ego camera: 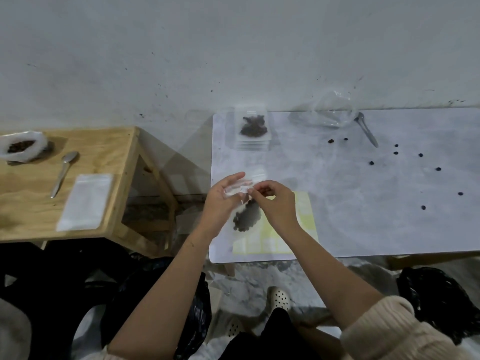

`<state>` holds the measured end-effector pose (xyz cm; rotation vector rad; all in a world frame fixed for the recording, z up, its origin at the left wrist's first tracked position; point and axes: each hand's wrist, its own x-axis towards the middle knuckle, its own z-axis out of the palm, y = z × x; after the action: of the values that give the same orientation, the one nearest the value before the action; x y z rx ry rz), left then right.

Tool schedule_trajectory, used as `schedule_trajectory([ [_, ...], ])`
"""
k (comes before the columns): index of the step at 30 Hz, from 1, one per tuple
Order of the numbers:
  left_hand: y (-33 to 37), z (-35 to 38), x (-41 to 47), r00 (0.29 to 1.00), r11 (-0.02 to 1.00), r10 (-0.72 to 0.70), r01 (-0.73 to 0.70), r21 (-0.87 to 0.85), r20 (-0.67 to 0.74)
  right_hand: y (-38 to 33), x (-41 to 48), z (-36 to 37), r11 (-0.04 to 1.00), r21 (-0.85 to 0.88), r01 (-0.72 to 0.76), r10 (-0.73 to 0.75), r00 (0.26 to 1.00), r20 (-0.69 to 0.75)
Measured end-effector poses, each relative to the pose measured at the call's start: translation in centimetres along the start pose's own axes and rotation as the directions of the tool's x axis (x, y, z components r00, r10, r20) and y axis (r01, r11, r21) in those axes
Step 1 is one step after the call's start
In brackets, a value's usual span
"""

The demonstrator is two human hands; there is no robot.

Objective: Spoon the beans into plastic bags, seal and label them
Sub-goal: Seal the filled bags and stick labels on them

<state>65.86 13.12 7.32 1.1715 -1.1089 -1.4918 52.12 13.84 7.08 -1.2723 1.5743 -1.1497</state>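
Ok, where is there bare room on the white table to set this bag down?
Bare: the middle strip between the bag stack and the label sheet, and the front right below the loose beans. Crowded: the far edge, with spoon and clear bag, and the bean-dotted right side.

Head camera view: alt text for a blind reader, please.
A left hand supports a clear bag of beans above a white table while the right hand pinches a small label against it. A filled bag, spoon and loose beans lie beyond.
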Motion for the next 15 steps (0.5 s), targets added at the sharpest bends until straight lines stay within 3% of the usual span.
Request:
schedule_trajectory([
  [8, -0.4, 0.2, 0.6, 0.999, 0.993, 0.005, 0.001, 0.120, -0.048, -0.3, 0.4, 0.0, 0.989, -0.131, 0.074, -0.065, 0.995, 0.072],
  [15, -0.4, -1.0, 0.8, 0.991, 0.998, -0.040, 0.047, 0.049, -0.128, -1.0, 0.7, -0.3, 1.000, -0.016, 0.023, -0.024, 0.999, -0.031],
])
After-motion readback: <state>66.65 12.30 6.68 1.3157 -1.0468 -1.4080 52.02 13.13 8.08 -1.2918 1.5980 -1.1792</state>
